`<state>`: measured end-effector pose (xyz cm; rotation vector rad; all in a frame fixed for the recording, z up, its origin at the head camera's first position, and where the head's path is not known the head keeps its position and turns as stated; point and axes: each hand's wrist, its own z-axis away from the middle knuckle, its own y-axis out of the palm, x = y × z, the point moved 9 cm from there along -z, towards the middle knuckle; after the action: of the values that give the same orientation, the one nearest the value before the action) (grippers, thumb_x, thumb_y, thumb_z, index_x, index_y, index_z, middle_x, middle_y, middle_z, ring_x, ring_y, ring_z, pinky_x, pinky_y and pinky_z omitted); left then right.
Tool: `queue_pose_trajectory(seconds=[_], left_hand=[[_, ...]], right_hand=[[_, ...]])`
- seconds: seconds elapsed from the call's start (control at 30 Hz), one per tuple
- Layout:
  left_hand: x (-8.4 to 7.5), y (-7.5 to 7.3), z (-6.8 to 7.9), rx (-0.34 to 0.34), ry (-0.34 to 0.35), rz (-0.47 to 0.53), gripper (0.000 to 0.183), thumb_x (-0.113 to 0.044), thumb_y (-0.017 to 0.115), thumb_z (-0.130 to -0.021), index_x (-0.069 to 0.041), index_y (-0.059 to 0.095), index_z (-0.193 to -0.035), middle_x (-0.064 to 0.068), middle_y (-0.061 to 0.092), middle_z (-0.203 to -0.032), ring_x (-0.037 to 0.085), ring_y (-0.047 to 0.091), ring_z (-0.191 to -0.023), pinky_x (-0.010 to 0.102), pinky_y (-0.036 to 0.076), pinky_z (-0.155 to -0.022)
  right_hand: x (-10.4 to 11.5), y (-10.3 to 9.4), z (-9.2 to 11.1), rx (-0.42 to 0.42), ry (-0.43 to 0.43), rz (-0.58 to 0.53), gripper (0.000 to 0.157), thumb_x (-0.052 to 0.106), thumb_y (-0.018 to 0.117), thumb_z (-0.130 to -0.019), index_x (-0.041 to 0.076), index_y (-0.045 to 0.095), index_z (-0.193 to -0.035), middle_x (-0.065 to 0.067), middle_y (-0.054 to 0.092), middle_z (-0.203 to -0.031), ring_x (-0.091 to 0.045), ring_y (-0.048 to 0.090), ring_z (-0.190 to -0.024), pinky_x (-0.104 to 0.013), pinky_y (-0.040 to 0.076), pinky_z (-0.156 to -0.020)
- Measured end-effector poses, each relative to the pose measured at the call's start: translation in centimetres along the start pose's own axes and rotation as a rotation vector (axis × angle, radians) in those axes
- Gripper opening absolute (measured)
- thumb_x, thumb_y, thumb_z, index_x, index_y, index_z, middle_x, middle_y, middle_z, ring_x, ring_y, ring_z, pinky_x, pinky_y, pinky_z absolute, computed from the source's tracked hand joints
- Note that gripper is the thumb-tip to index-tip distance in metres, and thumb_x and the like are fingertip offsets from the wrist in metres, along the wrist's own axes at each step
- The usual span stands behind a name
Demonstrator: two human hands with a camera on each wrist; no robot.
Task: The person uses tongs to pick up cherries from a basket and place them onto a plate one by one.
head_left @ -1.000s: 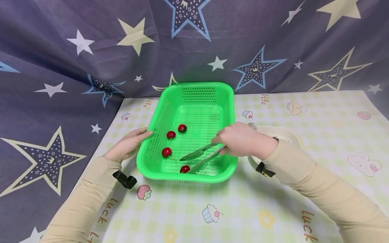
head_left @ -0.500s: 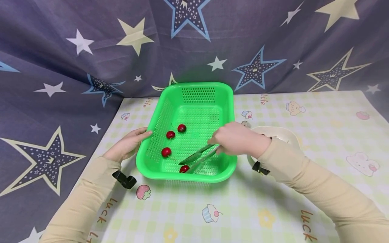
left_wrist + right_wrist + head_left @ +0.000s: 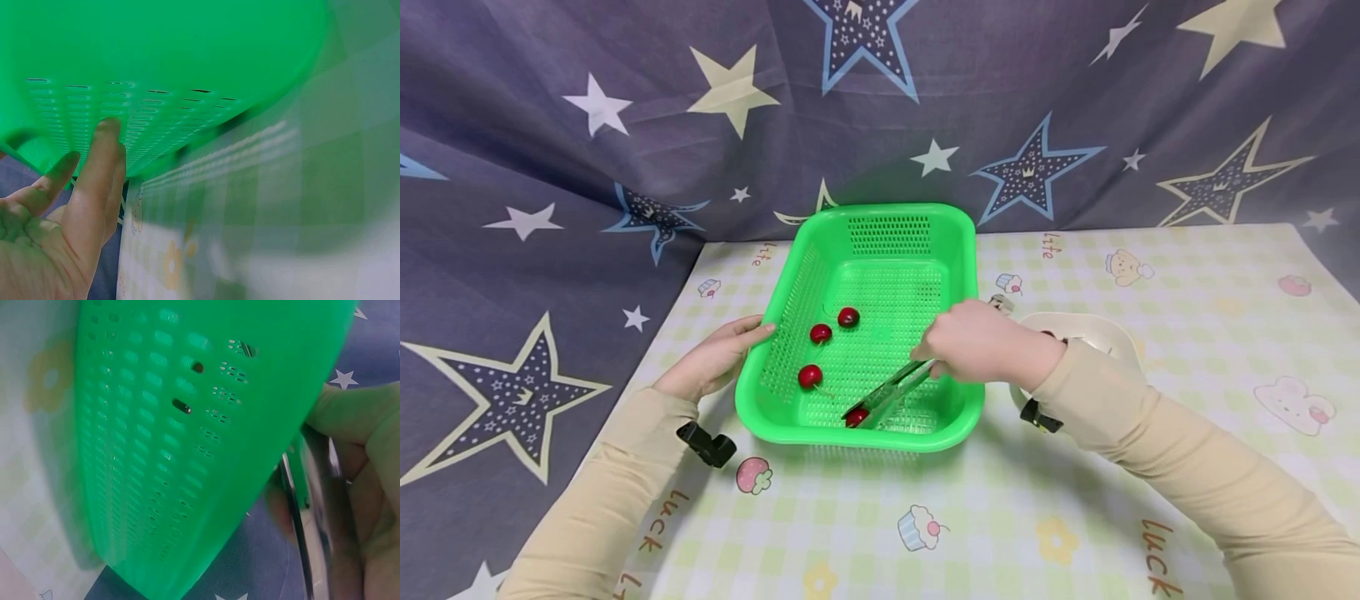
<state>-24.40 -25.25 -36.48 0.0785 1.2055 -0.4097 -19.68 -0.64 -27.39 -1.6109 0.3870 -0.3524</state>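
Right hand (image 3: 966,340): grip clamped around metal tongs (image 3: 895,390), whose tips straddle one cherry (image 3: 855,417) inside the green basket (image 3: 857,437), by its near rim (firm pinch or not, cannot tell). Left hand (image 3: 718,354): fingers fairly straight, against the basket's outer side. Basket stands toward the desk's (image 3: 1112,517) far-left corner; pale bowl (image 3: 1112,332), partly hidden by the right sleeve (image 3: 1150,433), lies right of it. Progress, judged: this cherry not yet lifted out; three loose cherries (image 3: 810,377) left. Bowl's contents mostly hidden, so the finished count is unreadable.
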Motion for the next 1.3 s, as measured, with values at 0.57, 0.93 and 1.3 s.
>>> queue_pose_trajectory(seconds=[0.57, 0.93, 1.3], left_hand=[[-0.1, 0.0, 0.0, 0.003, 0.016, 0.013, 0.062, -0.028, 0.04, -0.102, 0.006, 0.016, -0.148, 0.001, 0.051, -0.12, 0.001, 0.058, -0.098, 0.02, 0.051, -0.086], [0.1, -0.1, -0.1, -0.008, 0.012, 0.017, 0.063, -0.029, 0.042, -0.102, 0.005, 0.016, -0.148, -0.005, 0.052, -0.114, 0.0, 0.059, -0.096, 0.02, 0.051, -0.086], [-0.1, 0.0, 0.0, -0.002, 0.02, 0.033, 0.062, -0.027, 0.041, -0.102, 0.007, 0.016, -0.147, -0.01, 0.056, -0.106, 0.0, 0.059, -0.094, 0.02, 0.052, -0.084]], right_hand=[[-0.2, -1.0, 0.4, -0.058, -0.001, 0.042, 0.031, 0.023, 0.081, -0.072, 0.018, 0.075, -0.101, 0.003, 0.074, -0.085, -0.015, 0.065, -0.061, -0.028, 0.051, -0.05], [-1.0, -2.4, 1.7, -0.152, -0.006, 0.054, 0.031, 0.022, 0.081, -0.072, 0.015, 0.074, -0.101, 0.002, 0.074, -0.086, -0.015, 0.069, -0.071, -0.031, 0.052, -0.05], [-2.6, -4.4, 3.7, -0.218, 0.062, 0.045, 0.027, 0.019, 0.079, -0.076, 0.014, 0.075, -0.101, 0.0, 0.074, -0.093, -0.018, 0.071, -0.077, -0.036, 0.055, -0.057]])
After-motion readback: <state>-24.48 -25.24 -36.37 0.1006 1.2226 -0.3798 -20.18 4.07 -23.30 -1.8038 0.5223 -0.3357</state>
